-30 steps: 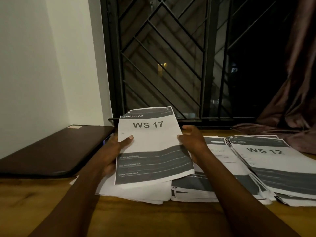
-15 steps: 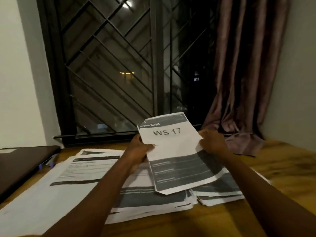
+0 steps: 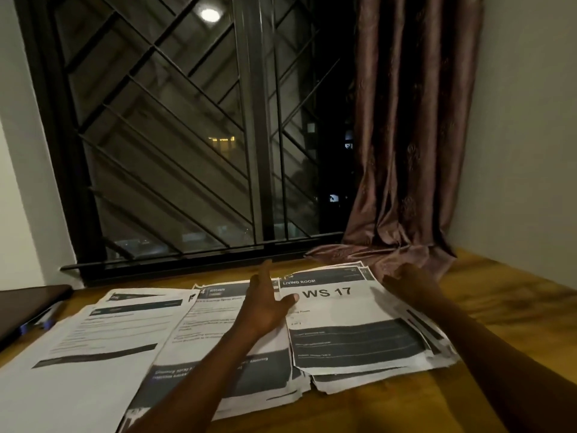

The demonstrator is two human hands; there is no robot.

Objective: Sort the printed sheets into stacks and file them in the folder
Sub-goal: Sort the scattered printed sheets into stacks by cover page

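Dim indoor light, soft blur, wide-angle bowing.

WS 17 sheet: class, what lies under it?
Under the WS 17 sheet lies a stack of printed sheets; only their dark-banded edges peek out at its right and near sides. Their headings are covered, so they cannot be read.

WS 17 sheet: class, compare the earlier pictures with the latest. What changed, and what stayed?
The WS 17 sheet, earlier held up in both hands, now lies flat on the right stack. The left hand has let go and is open, thumb touching the sheet's left edge; the right hand rests on its far right edge. The middle stack, left stack and table stayed put.
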